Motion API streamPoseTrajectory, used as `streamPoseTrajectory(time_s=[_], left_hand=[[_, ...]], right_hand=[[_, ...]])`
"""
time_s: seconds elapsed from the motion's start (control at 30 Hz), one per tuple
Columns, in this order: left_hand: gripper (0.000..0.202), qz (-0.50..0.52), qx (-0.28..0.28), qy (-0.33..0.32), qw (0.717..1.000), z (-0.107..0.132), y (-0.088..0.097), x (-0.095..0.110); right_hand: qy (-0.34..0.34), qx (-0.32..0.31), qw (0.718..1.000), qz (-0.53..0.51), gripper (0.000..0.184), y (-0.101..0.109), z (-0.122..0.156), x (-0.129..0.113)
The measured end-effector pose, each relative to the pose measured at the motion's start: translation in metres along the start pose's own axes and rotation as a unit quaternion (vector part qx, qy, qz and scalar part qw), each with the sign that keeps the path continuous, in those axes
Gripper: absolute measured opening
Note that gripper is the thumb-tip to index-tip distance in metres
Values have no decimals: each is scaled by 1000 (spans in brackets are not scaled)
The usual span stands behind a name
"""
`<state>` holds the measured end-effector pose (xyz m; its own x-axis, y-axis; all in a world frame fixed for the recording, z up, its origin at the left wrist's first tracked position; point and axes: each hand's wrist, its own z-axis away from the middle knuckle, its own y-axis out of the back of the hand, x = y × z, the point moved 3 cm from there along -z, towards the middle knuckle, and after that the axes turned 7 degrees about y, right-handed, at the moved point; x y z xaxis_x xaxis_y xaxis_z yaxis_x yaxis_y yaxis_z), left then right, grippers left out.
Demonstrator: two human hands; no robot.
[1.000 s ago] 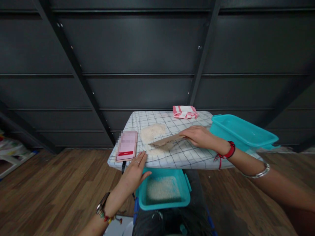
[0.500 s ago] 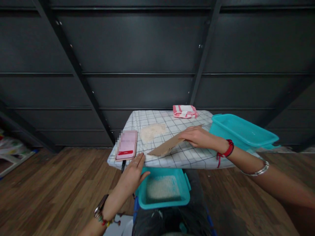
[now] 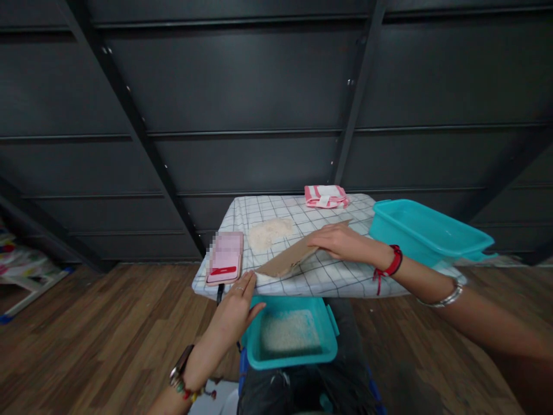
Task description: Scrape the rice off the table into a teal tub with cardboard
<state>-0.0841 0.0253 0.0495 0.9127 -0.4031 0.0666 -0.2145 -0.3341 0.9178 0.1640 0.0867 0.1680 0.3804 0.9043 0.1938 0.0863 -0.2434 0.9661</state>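
Note:
My right hand (image 3: 341, 241) is closed on a brown cardboard sheet (image 3: 287, 259), tilted so that its lower edge rests near the front edge of the checked tablecloth (image 3: 328, 276). A small heap of white rice lies at that edge, and a larger patch of rice (image 3: 268, 231) lies further back. My left hand (image 3: 237, 305) has its fingers together, holding the left rim of a teal container (image 3: 290, 335) below the table edge. That container has rice in its bottom.
A pink phone (image 3: 225, 257) lies at the table's front left. A pink and white folded cloth (image 3: 325, 196) sits at the back. A second teal tub (image 3: 425, 230) stands at the right. A dark metal wall rises behind; wooden floor lies around.
The cardboard has swept forward toward the front edge, pushing rice with it. My left hand stays at the container's rim.

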Motion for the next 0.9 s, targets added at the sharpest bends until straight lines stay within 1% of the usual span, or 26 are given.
streamPoseTrajectory(time_s=[0.07,0.13,0.23,0.33,0.4,0.5,0.63,0.73,0.9], left_hand=[[51,-2,-4,-2,1000,0,1,1],[52,-7,-3,-2,1000,-1,2,2],[52,-11,2,-8,1000,0,1,2],[53,-4,8,-9,1000,0,-1,1],[53,3,10,-2,1000,1,-4,0],[53,7,9,5,1000,2,-7,0],[52,5,17,6,1000,2,-8,0],[53,9,20,6,1000,3,-8,-1],[54,10,10,-1,1000,4,-6,-3]], right_hand=[[4,5,1000,-3,25,4,10,-1],[-9,18,1000,6,25,7,18,-1],[-77,23,996,46,21,12,27,3],[-151,-16,984,90,17,13,30,6],[-170,-43,979,107,17,13,29,3],[-174,-59,976,114,17,14,24,-7],[-156,-73,980,102,21,17,17,-24],[-127,-68,985,94,22,18,15,-35],[-86,-51,992,83,23,19,20,-47]])
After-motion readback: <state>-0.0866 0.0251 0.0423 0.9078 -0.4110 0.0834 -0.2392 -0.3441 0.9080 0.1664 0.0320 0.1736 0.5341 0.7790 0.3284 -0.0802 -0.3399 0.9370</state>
